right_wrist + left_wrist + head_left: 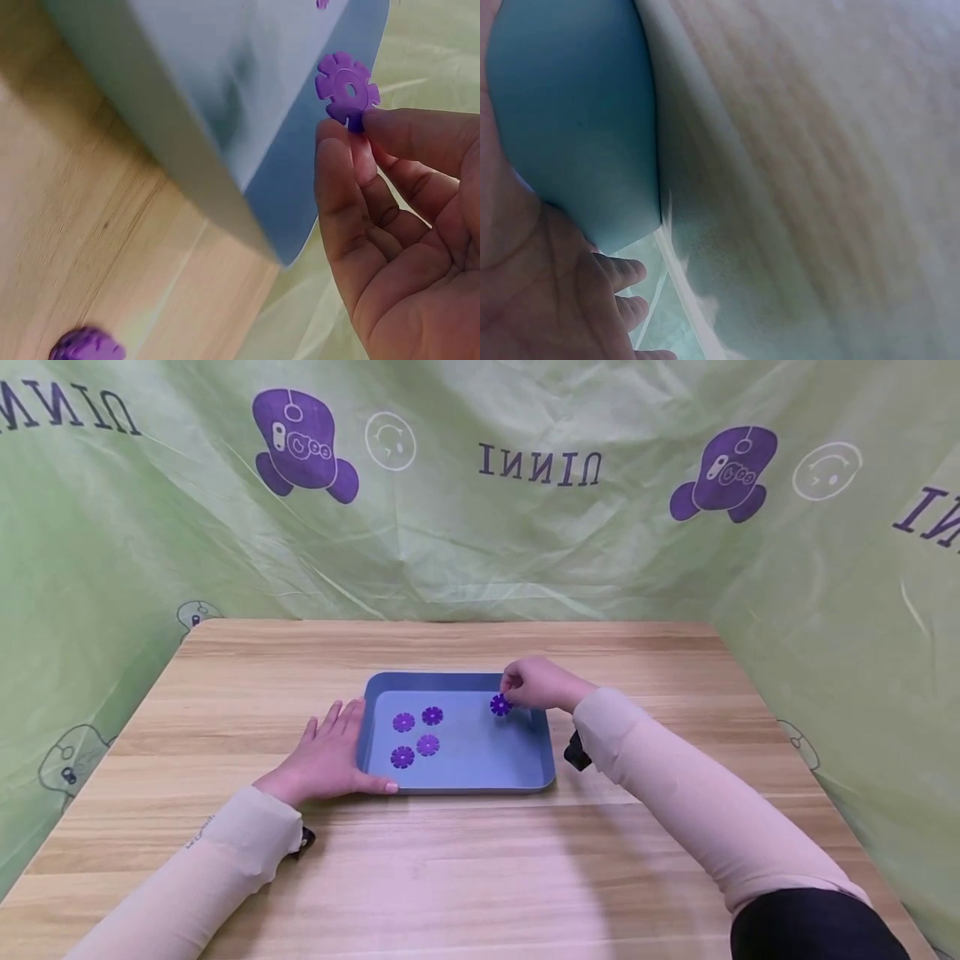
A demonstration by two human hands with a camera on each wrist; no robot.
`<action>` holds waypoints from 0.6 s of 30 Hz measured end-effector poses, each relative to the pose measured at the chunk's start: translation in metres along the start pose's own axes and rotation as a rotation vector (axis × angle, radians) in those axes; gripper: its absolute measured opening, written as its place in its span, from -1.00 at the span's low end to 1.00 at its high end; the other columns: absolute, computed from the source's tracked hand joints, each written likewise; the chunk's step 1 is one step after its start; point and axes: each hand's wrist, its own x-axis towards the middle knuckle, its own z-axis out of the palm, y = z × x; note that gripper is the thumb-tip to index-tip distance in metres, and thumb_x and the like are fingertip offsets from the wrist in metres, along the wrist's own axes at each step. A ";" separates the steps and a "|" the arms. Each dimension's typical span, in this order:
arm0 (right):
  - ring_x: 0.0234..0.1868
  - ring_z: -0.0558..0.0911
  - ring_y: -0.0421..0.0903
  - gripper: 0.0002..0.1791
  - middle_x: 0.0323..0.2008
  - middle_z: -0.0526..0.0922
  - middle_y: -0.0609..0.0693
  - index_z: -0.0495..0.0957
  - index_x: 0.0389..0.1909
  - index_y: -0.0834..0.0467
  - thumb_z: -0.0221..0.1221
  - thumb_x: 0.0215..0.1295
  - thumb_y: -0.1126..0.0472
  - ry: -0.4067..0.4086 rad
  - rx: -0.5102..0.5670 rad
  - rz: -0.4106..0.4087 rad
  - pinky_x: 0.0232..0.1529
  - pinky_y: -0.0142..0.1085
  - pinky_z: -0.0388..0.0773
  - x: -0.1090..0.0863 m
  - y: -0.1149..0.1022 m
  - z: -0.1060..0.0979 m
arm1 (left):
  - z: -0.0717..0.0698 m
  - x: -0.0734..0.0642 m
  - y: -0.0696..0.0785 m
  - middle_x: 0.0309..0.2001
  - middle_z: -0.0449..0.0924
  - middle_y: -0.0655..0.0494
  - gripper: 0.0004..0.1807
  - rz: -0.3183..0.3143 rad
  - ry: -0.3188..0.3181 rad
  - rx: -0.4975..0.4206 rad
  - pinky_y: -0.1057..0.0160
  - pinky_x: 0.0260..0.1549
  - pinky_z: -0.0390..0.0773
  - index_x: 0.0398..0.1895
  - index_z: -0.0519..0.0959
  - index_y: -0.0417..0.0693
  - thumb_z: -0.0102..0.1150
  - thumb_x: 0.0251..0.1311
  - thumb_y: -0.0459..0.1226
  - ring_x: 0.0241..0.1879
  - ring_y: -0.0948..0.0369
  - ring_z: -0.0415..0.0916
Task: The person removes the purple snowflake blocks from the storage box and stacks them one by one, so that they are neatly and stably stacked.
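Note:
A blue tray lies on the wooden table. My left hand rests against its left end, fingers extended along that side and the thumb at the front edge. In the left wrist view the palm lies beside the tray's outer wall. Between thumb and finger my right hand pinches a purple notched disc by its edge, over the tray's right end. Several similar discs, including a dark one and a paler one, lie flat in the tray's left half.
On the table outside the tray, more purple discs show at the bottom of the right wrist view. A green printed curtain hangs behind the table and at both sides. A black wrist device sits under the right cuff.

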 end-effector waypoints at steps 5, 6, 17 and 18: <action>-0.32 0.62 -0.10 -0.94 -0.34 0.66 0.04 0.63 -0.22 0.27 0.20 0.40 0.39 0.030 0.108 0.045 -0.26 -0.30 0.61 -0.004 0.013 -0.004 | 0.000 -0.001 0.000 0.60 -0.21 -0.43 0.64 0.001 0.000 -0.017 -0.44 0.43 -0.29 0.60 -0.24 -0.46 0.42 -0.19 0.47 0.56 -0.37 -0.33; -0.31 0.63 -0.09 -0.94 -0.34 0.67 0.05 0.63 -0.21 0.28 0.19 0.40 0.39 0.034 0.128 0.055 -0.25 -0.29 0.62 -0.005 0.015 -0.005 | 0.001 -0.001 0.000 0.60 -0.22 -0.43 0.64 0.000 -0.002 -0.017 -0.43 0.43 -0.30 0.60 -0.24 -0.46 0.42 -0.19 0.47 0.56 -0.37 -0.34; -0.15 0.70 0.15 -0.86 -0.26 0.69 0.16 0.59 -0.14 0.40 0.09 0.45 0.42 0.115 0.327 0.083 -0.03 -0.01 0.70 -0.016 0.038 -0.011 | 0.002 -0.002 -0.001 0.60 -0.21 -0.43 0.65 0.011 0.014 -0.032 -0.43 0.43 -0.30 0.60 -0.23 -0.46 0.41 -0.21 0.49 0.57 -0.37 -0.33; -0.12 0.70 0.20 -0.86 -0.25 0.69 0.17 0.58 -0.13 0.41 0.09 0.46 0.41 0.125 0.342 0.079 -0.02 0.02 0.69 -0.017 0.040 -0.012 | 0.001 -0.002 -0.001 0.60 -0.20 -0.44 0.64 0.016 0.020 -0.033 -0.44 0.42 -0.29 0.60 -0.22 -0.46 0.42 -0.20 0.48 0.56 -0.38 -0.33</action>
